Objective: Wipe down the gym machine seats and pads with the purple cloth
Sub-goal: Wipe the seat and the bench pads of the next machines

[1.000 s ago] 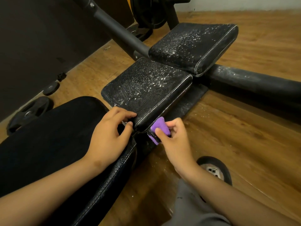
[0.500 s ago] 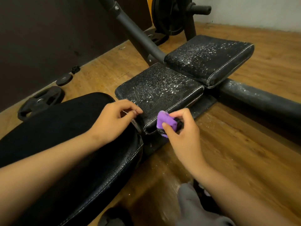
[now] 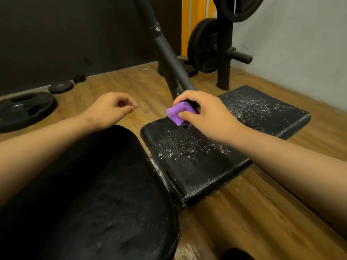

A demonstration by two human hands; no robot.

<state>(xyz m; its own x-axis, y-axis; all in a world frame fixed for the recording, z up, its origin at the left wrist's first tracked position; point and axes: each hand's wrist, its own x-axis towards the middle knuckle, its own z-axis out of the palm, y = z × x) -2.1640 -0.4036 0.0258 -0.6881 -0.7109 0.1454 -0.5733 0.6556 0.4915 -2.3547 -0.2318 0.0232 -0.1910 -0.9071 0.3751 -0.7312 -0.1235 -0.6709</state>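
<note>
- The near pad (image 3: 187, 162) and the far pad (image 3: 262, 109) are black, flat, and speckled with white droplets.
- The purple cloth (image 3: 177, 114), folded small, is pinched in my right hand (image 3: 204, 117) and touches the far edge of the near pad.

The wooden floor (image 3: 262, 212) carries everything; on it to my left lie a large weight plate (image 3: 24, 109), a smaller plate (image 3: 60, 87) and a little black piece (image 3: 79, 78); the machine frame (image 3: 169, 59) and a plate post (image 3: 223, 76) stand on it farther off. The near pad (image 3: 187, 166), speckled with white droplets, bears the purple cloth (image 3: 176, 114) at its far edge, gripped in my right hand (image 3: 204, 113); the far pad (image 3: 262, 109) is speckled too.
</note>
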